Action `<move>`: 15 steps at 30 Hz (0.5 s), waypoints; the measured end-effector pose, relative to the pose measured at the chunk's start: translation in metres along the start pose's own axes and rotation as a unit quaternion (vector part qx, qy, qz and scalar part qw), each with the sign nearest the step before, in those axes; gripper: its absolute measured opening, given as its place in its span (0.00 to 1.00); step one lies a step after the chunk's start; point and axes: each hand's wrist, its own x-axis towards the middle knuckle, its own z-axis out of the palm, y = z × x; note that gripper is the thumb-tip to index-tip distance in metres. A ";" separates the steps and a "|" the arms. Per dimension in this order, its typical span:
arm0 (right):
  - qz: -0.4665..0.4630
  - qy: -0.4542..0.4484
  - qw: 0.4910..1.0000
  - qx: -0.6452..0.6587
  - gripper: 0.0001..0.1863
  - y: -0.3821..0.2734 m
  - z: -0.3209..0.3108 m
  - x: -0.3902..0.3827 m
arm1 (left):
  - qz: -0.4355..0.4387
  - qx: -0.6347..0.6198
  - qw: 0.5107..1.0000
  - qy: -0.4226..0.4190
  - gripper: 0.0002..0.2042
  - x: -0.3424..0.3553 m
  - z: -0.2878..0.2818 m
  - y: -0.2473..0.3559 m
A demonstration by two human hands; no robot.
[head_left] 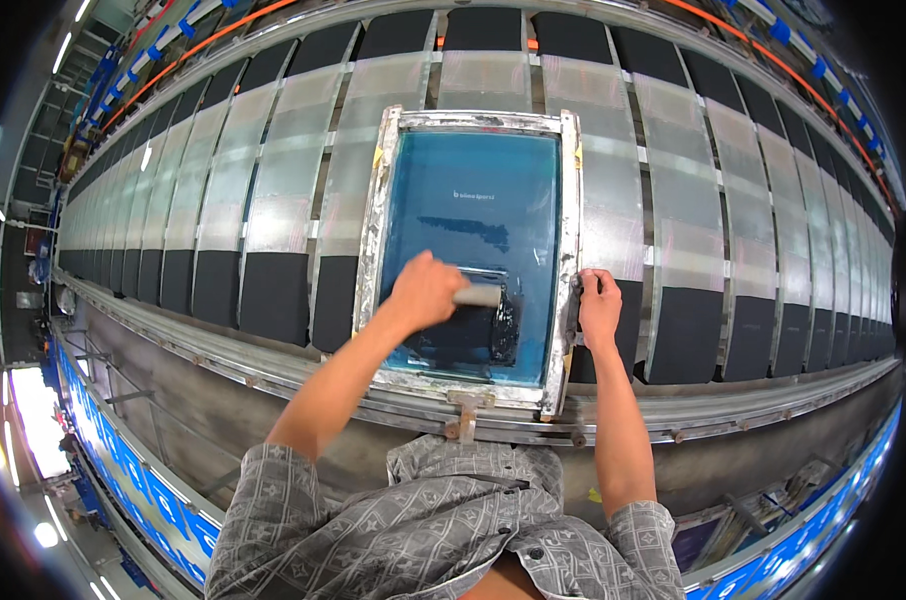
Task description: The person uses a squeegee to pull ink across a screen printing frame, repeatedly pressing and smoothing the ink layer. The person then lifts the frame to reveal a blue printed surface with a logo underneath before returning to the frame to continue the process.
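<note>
In front of me lies a screen printing frame (571, 200) with a whitish, ink-stained rim and a blue-green mesh (473, 165). My left hand (425, 292) is closed round a squeegee (481, 295) with a pale handle, over the lower half of the mesh. Black ink (453, 340) lies around and below the tool, and a dark streak of it marks the mesh higher up. At the frame's right side, my right hand (600, 300) has its fingertips closed on the edge, beside a dark part there.
Long rows of print boards (288, 200) bearing black fabric pieces (276, 290) run left and right under and beside the frame. A metal rail (653, 425) passes along the near side, with a small bracket (468, 405) at the frame's near edge. Blue-and-white panels (123, 430) stand lower left.
</note>
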 end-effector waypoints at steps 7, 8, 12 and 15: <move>-0.002 0.013 1.000 0.008 0.14 0.002 -0.005 0.005 | 0.027 -0.029 0.994 -0.102 0.16 -0.062 0.003 0.049; 0.000 0.008 1.000 0.007 0.14 0.003 -0.004 0.005 | 0.010 -0.040 0.993 -0.107 0.15 -0.056 0.001 0.044; -0.007 0.013 1.000 0.006 0.14 0.004 0.000 0.008 | -0.014 -0.014 1.000 -0.010 0.09 -0.011 -0.016 0.009; -0.016 0.005 1.000 0.000 0.15 0.004 0.002 0.008 | -0.039 -0.015 0.999 -0.006 0.15 -0.008 -0.007 0.003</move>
